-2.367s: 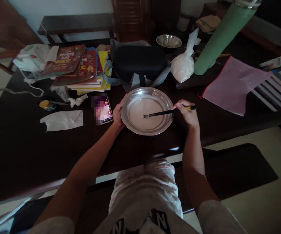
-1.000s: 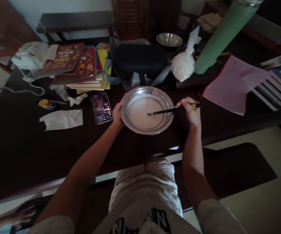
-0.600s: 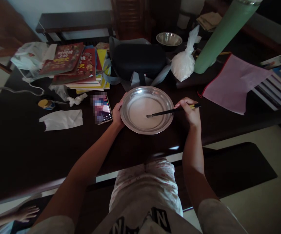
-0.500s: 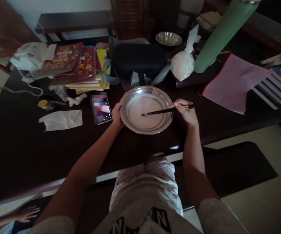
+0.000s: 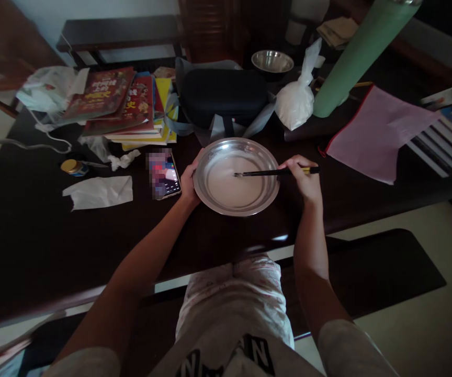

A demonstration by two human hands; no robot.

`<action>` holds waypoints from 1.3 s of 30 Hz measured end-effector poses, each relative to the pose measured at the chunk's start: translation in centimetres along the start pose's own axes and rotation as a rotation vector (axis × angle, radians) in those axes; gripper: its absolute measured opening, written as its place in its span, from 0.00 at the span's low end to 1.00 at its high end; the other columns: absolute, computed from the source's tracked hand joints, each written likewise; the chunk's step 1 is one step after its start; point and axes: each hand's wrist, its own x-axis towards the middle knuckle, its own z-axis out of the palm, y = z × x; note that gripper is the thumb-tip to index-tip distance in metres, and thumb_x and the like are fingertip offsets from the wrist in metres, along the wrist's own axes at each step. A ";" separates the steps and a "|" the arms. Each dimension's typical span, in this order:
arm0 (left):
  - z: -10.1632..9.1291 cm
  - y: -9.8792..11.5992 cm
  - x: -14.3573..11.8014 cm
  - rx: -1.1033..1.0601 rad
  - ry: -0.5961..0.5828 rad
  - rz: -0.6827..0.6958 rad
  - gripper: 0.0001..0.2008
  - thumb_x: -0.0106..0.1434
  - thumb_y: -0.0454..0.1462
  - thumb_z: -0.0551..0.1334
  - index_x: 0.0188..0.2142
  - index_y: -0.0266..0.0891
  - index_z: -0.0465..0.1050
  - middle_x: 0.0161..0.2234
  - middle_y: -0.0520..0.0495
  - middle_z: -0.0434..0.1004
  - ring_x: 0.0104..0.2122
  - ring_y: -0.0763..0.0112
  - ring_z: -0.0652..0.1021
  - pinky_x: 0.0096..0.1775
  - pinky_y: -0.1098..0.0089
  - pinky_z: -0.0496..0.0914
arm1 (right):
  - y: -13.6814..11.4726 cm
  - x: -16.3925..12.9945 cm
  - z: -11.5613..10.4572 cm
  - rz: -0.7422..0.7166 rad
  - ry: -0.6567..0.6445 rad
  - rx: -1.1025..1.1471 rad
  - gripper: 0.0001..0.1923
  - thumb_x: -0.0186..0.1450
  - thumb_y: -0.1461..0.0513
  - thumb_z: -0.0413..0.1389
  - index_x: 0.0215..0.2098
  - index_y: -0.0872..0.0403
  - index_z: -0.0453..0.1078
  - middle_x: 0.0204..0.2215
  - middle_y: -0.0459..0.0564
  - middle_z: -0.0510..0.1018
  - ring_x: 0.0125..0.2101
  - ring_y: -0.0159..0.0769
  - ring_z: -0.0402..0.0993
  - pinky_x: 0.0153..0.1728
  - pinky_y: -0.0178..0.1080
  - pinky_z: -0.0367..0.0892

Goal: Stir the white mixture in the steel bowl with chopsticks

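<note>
A shiny metal bowl [image 5: 265, 201] stands on the dark table, holding a pale, milky mixture [image 5: 229, 191]. Wrapped round its left rim is my left hand [image 5: 189, 182], with the fingers partly hidden behind the bowl. My right hand [image 5: 303, 177] grips black chopsticks [image 5: 265, 172] with gold-coloured ends, beyond the bowl's right rim. Their tips reach into the middle of the mixture. Just left of my left hand lies a lit phone [image 5: 167, 175], its screen partly blurred.
Behind the bowl sits a black case [image 5: 224, 97]. A tied bag of white powder [image 5: 294, 104], a green bottle [image 5: 361, 60] and a pink pouch [image 5: 383, 131] are to the right. Stacked books [image 5: 120, 102], a small jar [image 5: 74, 167] and tissue paper [image 5: 98, 192] lie left.
My right hand and the chopsticks have shifted slightly right, with the tips moving right and a little away from me. The other person's hand at lower left has mostly drawn out of view.
</note>
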 end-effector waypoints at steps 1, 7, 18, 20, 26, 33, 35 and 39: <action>0.0 0.0 0.0 -0.001 0.000 -0.005 0.20 0.57 0.45 0.64 0.48 0.46 0.83 0.59 0.48 0.83 0.69 0.49 0.70 0.69 0.52 0.65 | 0.0 0.0 0.0 0.014 0.031 0.010 0.24 0.67 0.39 0.61 0.27 0.47 0.78 0.25 0.45 0.82 0.31 0.38 0.82 0.39 0.43 0.77; 0.1 0.1 -0.2 -0.012 0.005 -0.034 0.23 0.57 0.46 0.65 0.52 0.47 0.83 0.57 0.47 0.84 0.69 0.48 0.70 0.69 0.51 0.66 | -0.2 0.1 0.1 -0.011 -0.103 -0.006 0.26 0.64 0.37 0.63 0.24 0.47 0.78 0.24 0.45 0.82 0.31 0.38 0.82 0.37 0.43 0.76; 0.2 0.2 -0.2 -0.001 0.003 -0.021 0.22 0.58 0.46 0.66 0.52 0.48 0.84 0.57 0.49 0.84 0.67 0.48 0.72 0.67 0.51 0.67 | -0.1 0.0 0.1 -0.018 -0.082 -0.007 0.26 0.65 0.38 0.63 0.25 0.48 0.78 0.25 0.45 0.83 0.31 0.39 0.82 0.37 0.43 0.77; 0.2 0.2 -0.2 0.000 0.009 -0.019 0.22 0.58 0.46 0.65 0.51 0.48 0.84 0.57 0.49 0.84 0.67 0.48 0.72 0.67 0.52 0.66 | -0.1 0.0 0.1 -0.023 -0.025 -0.016 0.25 0.65 0.38 0.62 0.25 0.48 0.78 0.25 0.45 0.83 0.32 0.39 0.82 0.38 0.43 0.77; 0.2 0.2 -0.2 0.000 0.023 -0.029 0.26 0.57 0.46 0.66 0.56 0.48 0.82 0.57 0.48 0.84 0.68 0.48 0.72 0.68 0.49 0.65 | 0.0 -0.1 -0.1 0.016 -0.022 0.030 0.25 0.65 0.38 0.62 0.25 0.47 0.77 0.23 0.44 0.82 0.29 0.38 0.82 0.36 0.43 0.77; 0.2 0.1 -0.2 0.005 0.007 -0.009 0.21 0.59 0.45 0.64 0.50 0.48 0.85 0.58 0.50 0.84 0.68 0.49 0.71 0.69 0.52 0.66 | -0.1 0.0 0.0 0.006 0.065 0.029 0.25 0.66 0.38 0.62 0.26 0.47 0.78 0.23 0.44 0.81 0.29 0.37 0.81 0.37 0.43 0.77; 0.2 0.2 -0.2 0.014 0.015 -0.025 0.21 0.59 0.45 0.63 0.51 0.48 0.84 0.58 0.50 0.84 0.68 0.49 0.71 0.68 0.52 0.66 | 0.0 0.0 0.0 0.026 0.070 0.060 0.25 0.66 0.38 0.62 0.26 0.47 0.77 0.21 0.43 0.80 0.26 0.37 0.81 0.36 0.43 0.77; 0.3 0.3 -0.3 0.000 0.024 -0.042 0.23 0.59 0.45 0.64 0.53 0.49 0.83 0.58 0.49 0.83 0.68 0.49 0.71 0.68 0.51 0.66 | -0.2 0.0 0.1 -0.006 -0.098 0.021 0.26 0.64 0.37 0.63 0.24 0.48 0.78 0.24 0.45 0.82 0.30 0.38 0.82 0.36 0.42 0.77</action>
